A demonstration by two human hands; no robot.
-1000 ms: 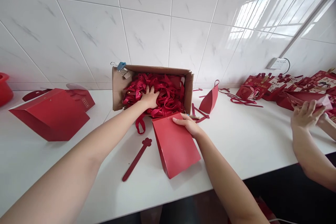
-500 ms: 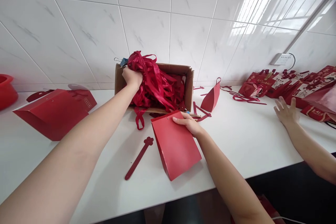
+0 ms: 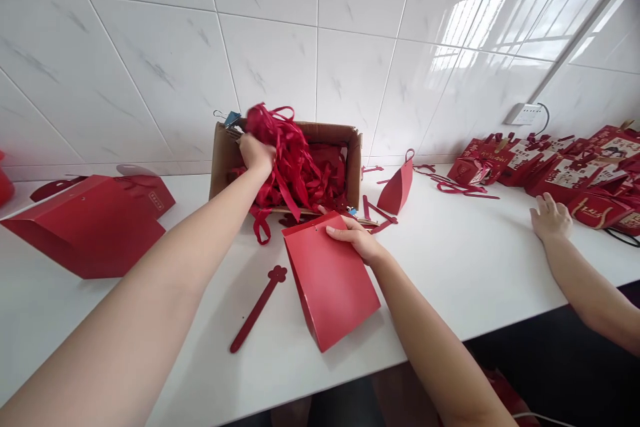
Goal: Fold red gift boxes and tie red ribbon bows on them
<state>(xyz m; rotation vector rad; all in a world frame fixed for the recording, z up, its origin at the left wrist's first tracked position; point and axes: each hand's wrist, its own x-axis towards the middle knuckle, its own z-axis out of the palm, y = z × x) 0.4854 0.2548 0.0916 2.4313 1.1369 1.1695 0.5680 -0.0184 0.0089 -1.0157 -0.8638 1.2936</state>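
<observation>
My left hand (image 3: 259, 155) is closed on a bunch of dark red ribbons (image 3: 285, 147) inside an open cardboard box (image 3: 353, 170); its fingertips are partly hidden among the loops. My right hand (image 3: 356, 238) pinches the top edge of a red paper gift bag (image 3: 333, 280), thumb on the front face, with the bag tilted above the white table. Between my arms lies a dark red strip with a flower-shaped end (image 3: 259, 308). One ribbon loop (image 3: 261, 227) hangs over the box's front edge.
Left of my arm lies a larger red paper bag (image 3: 95, 227). A small red bag with a loop (image 3: 397, 188) stands right of the box, near loose red strips (image 3: 377, 213). Another person's hand (image 3: 551, 217) rests beside several finished-looking red bags (image 3: 565, 170). A binder clip (image 3: 233, 120) grips the box corner.
My left hand has shifted slightly with the ribbon bunch, which it still grips. The right hand keeps hold of the bag. The other person's fingers have drawn together. The view has turned a little.
</observation>
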